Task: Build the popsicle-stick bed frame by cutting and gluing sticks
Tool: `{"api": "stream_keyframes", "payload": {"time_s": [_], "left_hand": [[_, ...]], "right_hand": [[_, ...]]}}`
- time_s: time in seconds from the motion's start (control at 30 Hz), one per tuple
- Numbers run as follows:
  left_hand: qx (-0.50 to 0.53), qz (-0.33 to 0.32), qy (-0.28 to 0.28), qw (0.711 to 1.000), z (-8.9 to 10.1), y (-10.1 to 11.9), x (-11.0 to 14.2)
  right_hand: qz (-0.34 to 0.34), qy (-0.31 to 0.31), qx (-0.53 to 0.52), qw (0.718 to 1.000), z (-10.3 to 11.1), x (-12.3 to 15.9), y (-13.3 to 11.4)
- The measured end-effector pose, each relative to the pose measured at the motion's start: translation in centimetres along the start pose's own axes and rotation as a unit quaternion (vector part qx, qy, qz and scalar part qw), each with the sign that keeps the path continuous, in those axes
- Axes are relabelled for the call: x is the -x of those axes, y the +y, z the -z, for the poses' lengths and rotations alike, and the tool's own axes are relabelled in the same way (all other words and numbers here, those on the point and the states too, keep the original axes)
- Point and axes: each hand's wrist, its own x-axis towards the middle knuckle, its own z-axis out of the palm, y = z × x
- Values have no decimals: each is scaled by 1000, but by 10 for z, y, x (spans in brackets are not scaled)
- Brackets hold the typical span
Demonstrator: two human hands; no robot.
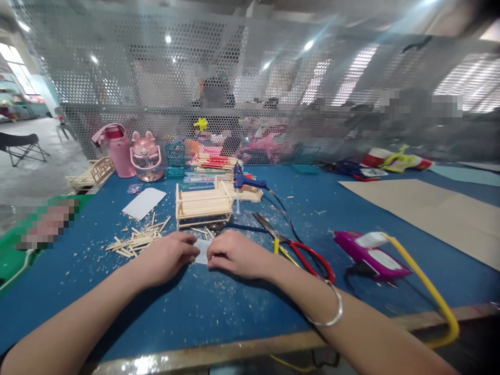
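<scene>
A small piece of white paper (202, 252) is between the two hands, over the blue tabletop (187, 323). The left hand (170, 258) has its fingers curled nearly closed, gripping the paper's left end; the right hand (236, 254), similarly bent, pinches the right end. Taking the paper as clock centre, a stick-built frame (205, 204) stands at 12 o'clock and loose sticks (138, 239) lie heaped at 9. Between 10 and 11 stands a pink flask (120, 156), its contents hidden; at 11, a clear bottle (151, 174) with a pink eared lid, its contents indistinct. Between 11 and 12 stands a teal openwork basket (175, 171), its contents unclear.
</scene>
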Motion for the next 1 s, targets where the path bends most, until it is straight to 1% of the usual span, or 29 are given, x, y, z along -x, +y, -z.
{"api": "stream_keyframes", "payload": {"time_s": [0.13,0.27,0.33,0.4,0.53,0.63,0.73,0.8,0.9,1.0], "left_hand": [[-3,4,-26,1000,2,-6,-2],[-21,-11,-33,999,7,4,-1],[-33,-6,-34,999,8,11,1],[-46,15,-28,998,8,17,3],[-48,53,-23,997,6,21,3],[-39,51,-30,997,7,18,2],[-38,31,-41,998,9,17,1],[-37,24,-35,998,9,17,0],[-43,46,-21,998,8,17,1],[-61,74,-21,995,6,18,2]], "right_hand": [[-17,0,-6,1000,3,3,3],[-25,23,-9,999,6,4,1],[-13,24,-3,1000,5,4,0],[7,13,6,1000,3,2,-1],[30,2,24,999,-3,-3,-1],[47,-15,35,998,-2,-3,1],[65,-45,30,996,-1,-1,2],[72,-33,37,996,-3,-3,1],[86,2,69,994,-7,-5,0],[84,-10,72,994,-6,-4,0]]}}
